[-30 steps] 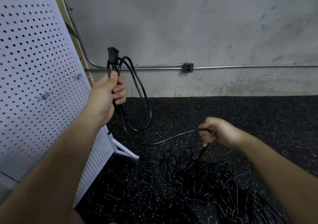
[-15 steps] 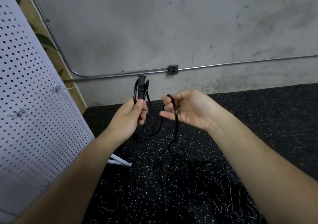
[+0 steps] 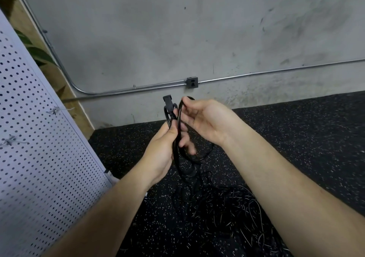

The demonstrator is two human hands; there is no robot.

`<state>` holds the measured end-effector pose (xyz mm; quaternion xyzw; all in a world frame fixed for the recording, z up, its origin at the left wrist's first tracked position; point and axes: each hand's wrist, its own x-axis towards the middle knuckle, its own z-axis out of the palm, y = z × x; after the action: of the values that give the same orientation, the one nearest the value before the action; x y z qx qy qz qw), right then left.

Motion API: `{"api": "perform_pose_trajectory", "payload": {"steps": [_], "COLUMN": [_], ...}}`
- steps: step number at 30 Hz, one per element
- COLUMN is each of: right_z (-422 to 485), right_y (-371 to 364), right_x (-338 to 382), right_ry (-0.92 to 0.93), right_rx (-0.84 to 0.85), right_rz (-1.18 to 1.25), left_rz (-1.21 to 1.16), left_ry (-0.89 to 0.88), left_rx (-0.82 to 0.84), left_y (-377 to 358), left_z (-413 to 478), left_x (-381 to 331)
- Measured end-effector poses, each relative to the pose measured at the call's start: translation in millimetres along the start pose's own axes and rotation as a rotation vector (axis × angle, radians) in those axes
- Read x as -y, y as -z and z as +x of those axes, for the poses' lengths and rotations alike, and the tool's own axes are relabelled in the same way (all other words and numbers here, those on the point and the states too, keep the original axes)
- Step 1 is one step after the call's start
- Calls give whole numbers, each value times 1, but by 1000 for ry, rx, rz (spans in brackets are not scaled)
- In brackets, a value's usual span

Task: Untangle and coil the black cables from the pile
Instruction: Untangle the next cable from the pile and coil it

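Observation:
My left hand grips a partly coiled black cable, whose rectangular plug sticks up above my thumb. My right hand is right beside it, pinching a fresh loop of the same cable between thumb and fingertips and laying it against the coil. The loops hang down below both hands. The cable trails down into a tangled pile of black cables on the floor beneath my right forearm.
A white pegboard panel leans at the left, with metal hooks on it. A concrete wall stands ahead with a conduit pipe and an outlet box. The floor is black speckled rubber.
My right hand rose from the pile with a length of cable and met my left hand, adding a loop. My left hand lowered toward the middle of the view.

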<state>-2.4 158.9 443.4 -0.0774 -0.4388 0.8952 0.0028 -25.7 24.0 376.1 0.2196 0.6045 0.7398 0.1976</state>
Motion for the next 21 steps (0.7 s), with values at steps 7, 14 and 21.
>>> {"api": "perform_pose_trajectory", "payload": {"steps": [7,14,21], "right_z": [-6,9,4], "right_y": [39,57,38], "right_x": [3,-50,-40], "right_ry": [338,-51,28], "right_rx": [-217,43,-3], "right_rz": [-1033,-491,-329], "left_rz": [-212,-353,-318], "left_ry": [-8,61,-53], "left_rx": [39,162,18], "left_y": [14,21,21], "left_z": [4,2,6], "left_x": [-13,-20,-25]}}
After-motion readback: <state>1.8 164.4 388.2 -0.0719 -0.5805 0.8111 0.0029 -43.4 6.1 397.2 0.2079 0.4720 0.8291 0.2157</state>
